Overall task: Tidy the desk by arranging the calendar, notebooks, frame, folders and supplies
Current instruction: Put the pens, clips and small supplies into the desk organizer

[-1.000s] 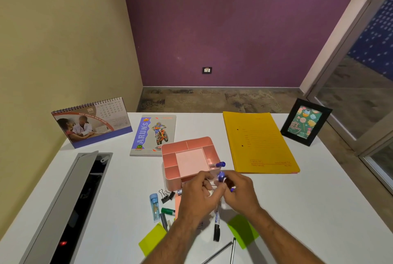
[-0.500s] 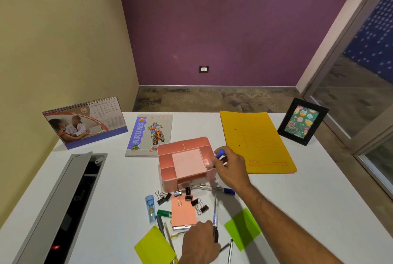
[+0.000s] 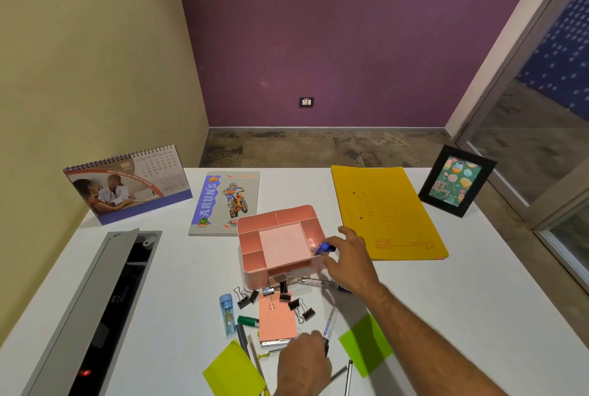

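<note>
A pink desk organizer (image 3: 255, 250) stands mid-desk. My right hand (image 3: 350, 260) is at its right side, fingers around blue-capped markers (image 3: 323, 249) standing in the right compartment. My left hand (image 3: 304, 363) rests near the front edge, its fingers on a black-capped marker (image 3: 329, 325) lying on the desk. Around it lie binder clips (image 3: 302, 308), a pink sticky pad (image 3: 276, 320), a blue tube (image 3: 227, 314), a green marker (image 3: 248, 321) and several pens. At the back stand the calendar (image 3: 127, 185) and the frame (image 3: 456, 180); the notebook (image 3: 224, 202) and yellow folder (image 3: 385, 212) lie flat.
An open grey cable tray (image 3: 105, 300) runs along the desk's left side. Green sticky notes (image 3: 366, 344) and yellow-green sticky notes (image 3: 234, 373) lie near the front edge. A glass door is at the right, and walls close off the left and back.
My hands parted from in front of the organizer. The right one carried a blue-capped marker up to the organizer's right compartment; the left one dropped back to the black-capped marker near the front edge.
</note>
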`<state>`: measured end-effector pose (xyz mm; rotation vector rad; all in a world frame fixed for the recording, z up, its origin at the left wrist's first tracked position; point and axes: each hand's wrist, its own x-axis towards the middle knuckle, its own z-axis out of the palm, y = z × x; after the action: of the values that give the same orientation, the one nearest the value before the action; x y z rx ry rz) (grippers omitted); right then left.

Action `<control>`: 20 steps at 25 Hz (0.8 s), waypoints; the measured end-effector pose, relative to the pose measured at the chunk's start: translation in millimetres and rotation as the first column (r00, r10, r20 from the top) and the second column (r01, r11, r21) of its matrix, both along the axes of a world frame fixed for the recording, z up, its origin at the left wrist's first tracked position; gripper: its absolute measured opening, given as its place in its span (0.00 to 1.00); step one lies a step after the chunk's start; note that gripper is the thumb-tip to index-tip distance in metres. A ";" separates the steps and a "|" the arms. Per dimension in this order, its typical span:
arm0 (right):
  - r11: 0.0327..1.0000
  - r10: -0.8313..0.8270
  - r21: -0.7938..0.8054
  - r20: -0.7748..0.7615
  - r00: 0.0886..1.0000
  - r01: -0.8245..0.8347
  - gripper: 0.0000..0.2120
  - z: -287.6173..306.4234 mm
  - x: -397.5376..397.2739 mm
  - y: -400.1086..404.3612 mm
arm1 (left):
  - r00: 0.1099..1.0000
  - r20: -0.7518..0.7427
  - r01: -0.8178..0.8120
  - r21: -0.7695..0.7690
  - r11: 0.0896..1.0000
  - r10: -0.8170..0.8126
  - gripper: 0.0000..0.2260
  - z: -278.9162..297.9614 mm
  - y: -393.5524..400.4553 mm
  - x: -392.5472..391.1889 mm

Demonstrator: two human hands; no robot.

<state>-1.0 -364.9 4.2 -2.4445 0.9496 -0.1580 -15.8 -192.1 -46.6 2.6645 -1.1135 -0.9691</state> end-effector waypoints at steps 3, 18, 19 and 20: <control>0.999 -0.006 0.032 0.149 0.989 0.001 0.22 -4.6 -13.6 -1.4 | 0.999 0.021 -0.033 -0.053 0.998 0.034 0.14 2.3 4.1 3.3; 0.923 0.299 0.157 0.280 0.912 -0.351 0.11 -6.2 -56.9 31.2 | 0.957 -0.148 -0.275 -0.727 0.629 0.248 0.15 24.1 -5.3 43.9; 0.931 0.286 0.139 0.295 0.912 -0.337 0.09 -3.5 -55.3 30.7 | 0.948 -0.195 -0.312 -0.723 0.616 0.251 0.17 23.2 -5.7 45.1; 0.940 0.270 0.121 0.310 0.911 -0.320 0.09 -0.4 -53.5 29.7 | 0.938 -0.234 -0.344 -0.716 0.607 0.256 0.19 21.6 -5.5 46.0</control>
<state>-54.5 -335.3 3.9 -2.2920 0.4381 -0.3052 30.1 -197.6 -25.1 1.9718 -0.7533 -0.4244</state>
